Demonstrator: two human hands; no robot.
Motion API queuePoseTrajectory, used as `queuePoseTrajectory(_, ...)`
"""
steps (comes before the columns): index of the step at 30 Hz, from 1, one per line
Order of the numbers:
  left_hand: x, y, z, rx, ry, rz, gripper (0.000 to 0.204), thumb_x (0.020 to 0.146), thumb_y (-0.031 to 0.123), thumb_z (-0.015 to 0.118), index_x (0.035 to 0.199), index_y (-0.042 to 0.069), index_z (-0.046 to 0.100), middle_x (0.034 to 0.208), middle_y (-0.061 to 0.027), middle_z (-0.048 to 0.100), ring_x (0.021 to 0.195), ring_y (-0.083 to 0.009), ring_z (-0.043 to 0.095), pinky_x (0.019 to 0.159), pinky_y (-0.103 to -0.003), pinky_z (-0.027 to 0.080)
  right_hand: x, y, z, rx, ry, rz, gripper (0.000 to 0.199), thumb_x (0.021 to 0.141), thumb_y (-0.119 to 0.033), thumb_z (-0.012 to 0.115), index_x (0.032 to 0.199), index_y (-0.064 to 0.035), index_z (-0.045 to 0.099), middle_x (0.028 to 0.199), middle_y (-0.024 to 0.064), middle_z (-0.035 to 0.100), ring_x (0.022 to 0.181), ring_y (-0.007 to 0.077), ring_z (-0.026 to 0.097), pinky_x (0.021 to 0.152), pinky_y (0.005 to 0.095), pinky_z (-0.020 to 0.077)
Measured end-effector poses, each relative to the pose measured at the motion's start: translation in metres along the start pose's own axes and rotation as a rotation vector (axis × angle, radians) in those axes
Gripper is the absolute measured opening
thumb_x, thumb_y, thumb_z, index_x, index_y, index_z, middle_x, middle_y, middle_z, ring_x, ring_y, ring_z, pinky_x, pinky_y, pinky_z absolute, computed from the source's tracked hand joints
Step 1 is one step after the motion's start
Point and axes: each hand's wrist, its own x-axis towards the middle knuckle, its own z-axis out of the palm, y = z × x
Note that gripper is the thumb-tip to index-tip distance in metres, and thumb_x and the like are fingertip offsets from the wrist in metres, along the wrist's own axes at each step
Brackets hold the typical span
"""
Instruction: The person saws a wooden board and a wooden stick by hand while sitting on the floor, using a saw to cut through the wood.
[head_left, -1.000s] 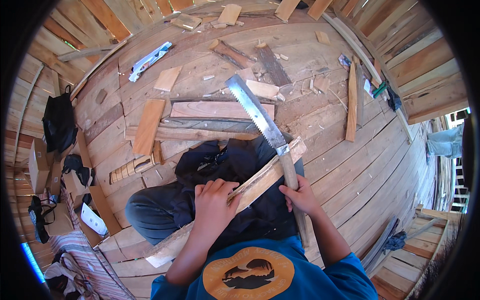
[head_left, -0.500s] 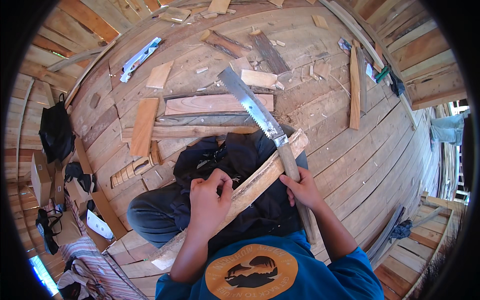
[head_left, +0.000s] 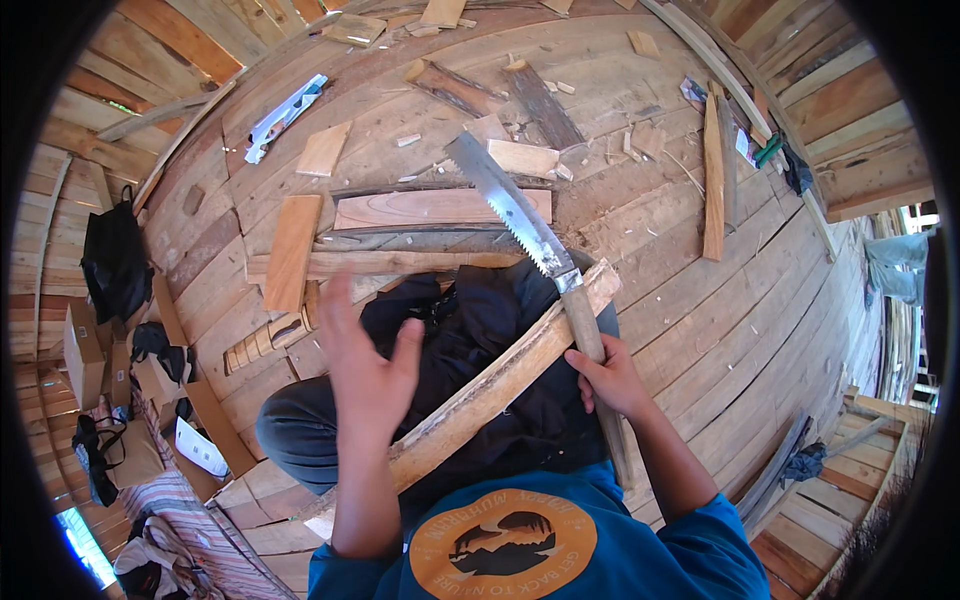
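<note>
One hand, the right hand (head_left: 612, 382), sits right of centre in the frame with its fingers curled round the wooden handle of a saw (head_left: 512, 216), the thumb laid along it. The blade points up and to the left, its toothed edge facing the lower left, and its tip lies near the upper centre. The handle crosses over a long pale wood strip (head_left: 490, 392), which slants across the person's lap from the lower left to just right of centre; whether handle and strip touch, I cannot tell.

The left hand (head_left: 368, 375), blurred, is left of centre, its fingers spread, the thumb standing apart, with hold of nothing. Its forearm passes over the lower part of the strip. Beneath are dark cloth (head_left: 480, 325) in the lap and a bent knee (head_left: 300, 435) in grey trousers.

On the plank floor (head_left: 690, 330), a reddish board (head_left: 445, 209) lies at upper centre and an orange-brown board (head_left: 292, 252) left of it. Two bark-edged pieces, one a dark chunk (head_left: 543, 108), lie higher up. A black bag (head_left: 116, 258) hangs at the left of the frame, above open cardboard boxes (head_left: 222, 425).
</note>
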Motion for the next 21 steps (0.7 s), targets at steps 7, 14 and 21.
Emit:
queuePoseTrajectory(7, -0.054, 0.047, 0.05, 0.067, -0.508, 0.086, 0.076, 0.08, 0.031, 0.073, 0.142, 0.003, 0.038, 0.139, -0.0228, 0.041, 0.129, -0.038, 0.04, 0.107, -0.054, 0.028, 0.002, -0.001, 0.002, 0.04, -0.048, 0.026, 0.022, 0.095, -0.021, 0.065, 0.092, -0.0026, 0.054, 0.053, 0.0014, 0.052, 0.04, 0.0106, 0.051, 0.035, 0.0265, 0.0424)
queuePoseTrajectory(14, -0.045, 0.048, 0.083, 0.241, -0.478, 0.077, 0.066, 0.084, 0.044, 0.068, 0.129, 0.0, 0.049, 0.117, -0.0147, 0.055, 0.107, -0.0315, 0.051, 0.093, -0.045, 0.034, 0.002, 0.015, -0.015, 0.152, -0.096, -0.002, 0.024, 0.099, -0.026, 0.058, 0.093, -0.0032, 0.054, 0.056, 0.0043, 0.053, 0.041, 0.013, 0.052, 0.038, 0.028, 0.0438)
queuePoseTrajectory(21, -0.045, 0.049, 0.083, 0.356, -0.484, 0.189, 0.056, 0.078, 0.055, 0.07, 0.1, 0.005, 0.056, 0.093, -0.01, 0.062, 0.093, -0.0272, 0.057, 0.082, -0.041, 0.035, -0.019, 0.03, -0.033, -0.066, 0.154, -0.216, 0.02, 0.101, -0.022, 0.053, 0.093, -0.0034, 0.055, 0.063, 0.0021, 0.056, 0.052, 0.0108, 0.055, 0.048, 0.025, 0.0442)
